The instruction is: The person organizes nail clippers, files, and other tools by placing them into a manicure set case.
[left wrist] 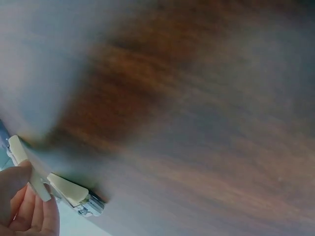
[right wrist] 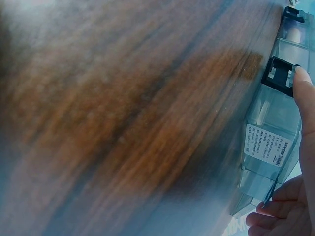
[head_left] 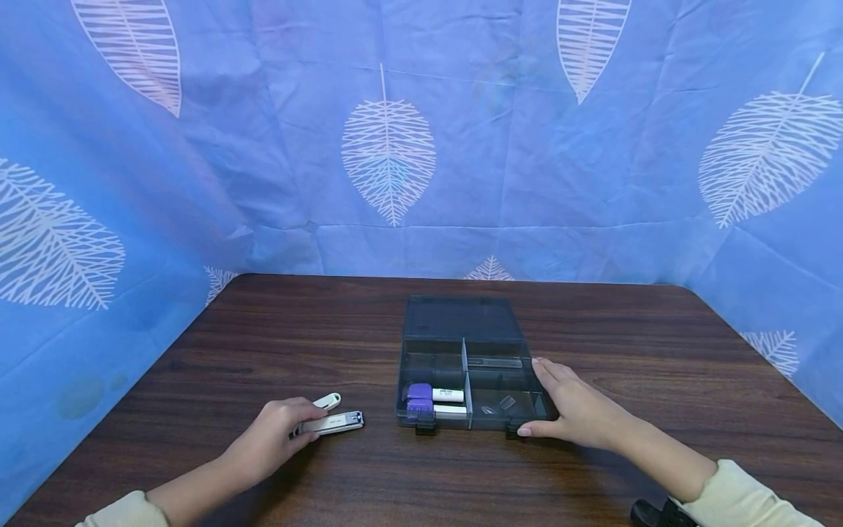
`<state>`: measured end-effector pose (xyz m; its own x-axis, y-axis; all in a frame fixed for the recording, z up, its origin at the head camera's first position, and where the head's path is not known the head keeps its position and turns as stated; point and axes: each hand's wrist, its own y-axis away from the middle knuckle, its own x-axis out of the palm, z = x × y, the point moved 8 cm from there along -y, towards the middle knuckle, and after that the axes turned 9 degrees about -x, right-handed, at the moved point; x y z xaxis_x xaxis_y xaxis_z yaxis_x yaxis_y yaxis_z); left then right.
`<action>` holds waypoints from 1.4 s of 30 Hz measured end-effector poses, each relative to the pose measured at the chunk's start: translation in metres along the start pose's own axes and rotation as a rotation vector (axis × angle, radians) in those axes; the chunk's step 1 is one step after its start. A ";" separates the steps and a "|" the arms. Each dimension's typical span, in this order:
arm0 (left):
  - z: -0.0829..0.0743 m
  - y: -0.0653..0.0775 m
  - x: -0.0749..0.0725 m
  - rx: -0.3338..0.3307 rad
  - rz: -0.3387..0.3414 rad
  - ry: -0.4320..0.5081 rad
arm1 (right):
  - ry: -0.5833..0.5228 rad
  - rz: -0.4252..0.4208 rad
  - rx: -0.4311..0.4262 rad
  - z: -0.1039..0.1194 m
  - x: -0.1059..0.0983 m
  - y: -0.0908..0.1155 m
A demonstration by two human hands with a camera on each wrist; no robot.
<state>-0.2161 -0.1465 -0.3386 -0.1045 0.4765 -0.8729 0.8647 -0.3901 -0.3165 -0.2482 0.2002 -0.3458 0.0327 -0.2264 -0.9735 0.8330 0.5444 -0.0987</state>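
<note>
My left hand [head_left: 279,432] pinches a nail clipper [head_left: 339,423] with a white casing and metal cutting end, just above the table left of the box. A white strip with a hole [head_left: 327,401] sticks out beside it; whether the two are joined I cannot tell. In the left wrist view, thumb and fingers pinch a cream strip [left wrist: 30,172]. A dark translucent divided box [head_left: 469,380] stands with its lid [head_left: 461,318] raised at the back. My right hand [head_left: 582,406] holds its right front corner, thumb at the front latch [right wrist: 279,76], fingers against the side.
Two purple-and-white sticks [head_left: 435,402] lie in the front left compartment. Small clear pieces [head_left: 498,405] are in the front right one, and a thin flat strip [head_left: 494,362] is behind. A patterned blue cloth [head_left: 448,249] hangs behind the brown table [head_left: 296,329].
</note>
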 end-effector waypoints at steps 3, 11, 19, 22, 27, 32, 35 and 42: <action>0.000 0.000 -0.002 0.000 -0.024 -0.003 | -0.005 0.000 0.000 0.000 0.000 0.000; -0.002 -0.003 -0.009 0.021 -0.095 -0.018 | -0.013 0.002 0.004 0.000 0.000 0.000; -0.007 -0.011 -0.015 0.023 -0.159 0.034 | -0.008 0.002 0.004 0.001 -0.001 0.000; -0.010 -0.015 -0.017 0.032 -0.209 0.046 | -0.006 0.002 0.002 0.001 0.000 -0.001; -0.014 -0.024 -0.019 0.023 -0.249 0.065 | -0.003 0.001 0.002 0.000 0.000 -0.001; -0.016 -0.034 -0.018 0.031 -0.262 0.087 | -0.008 -0.001 -0.002 0.000 0.000 0.000; -0.017 -0.039 -0.016 0.043 -0.269 0.093 | -0.007 -0.001 -0.003 0.000 0.000 0.000; -0.022 -0.050 -0.015 0.039 -0.269 0.119 | -0.002 -0.007 -0.012 0.001 -0.001 0.000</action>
<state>-0.2468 -0.1162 -0.3018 -0.2671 0.6550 -0.7068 0.7938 -0.2663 -0.5468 -0.2479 0.1995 -0.3442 0.0279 -0.2324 -0.9722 0.8267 0.5521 -0.1082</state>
